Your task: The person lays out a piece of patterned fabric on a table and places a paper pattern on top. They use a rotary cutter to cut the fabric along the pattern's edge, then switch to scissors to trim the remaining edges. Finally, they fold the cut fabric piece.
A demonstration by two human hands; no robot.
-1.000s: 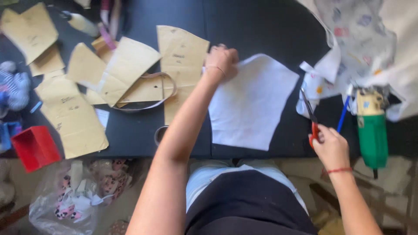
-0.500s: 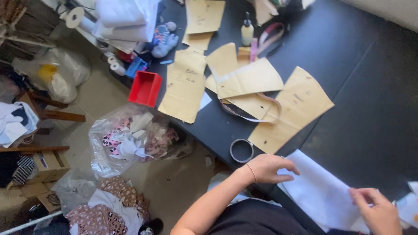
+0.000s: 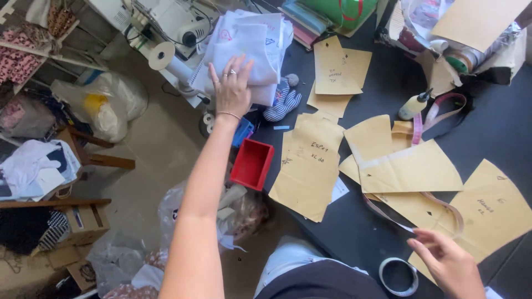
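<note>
Left hand (image 3: 233,91) has swung away from white cut piece, now spread flat on folded white printed fabric stack (image 3: 249,47) at far counter (image 3: 499,127) edge; right hand (image 3: 449,263), fingers loose and empty, dropped scissors, hovers beside tape roll (image 3: 399,276); next fabric being fetched

The left hand (image 3: 231,91) now lies on the folded white fabric stack (image 3: 249,47), off the white cut piece; the right hand (image 3: 449,263) hovers beside the tape roll (image 3: 398,276).
</note>
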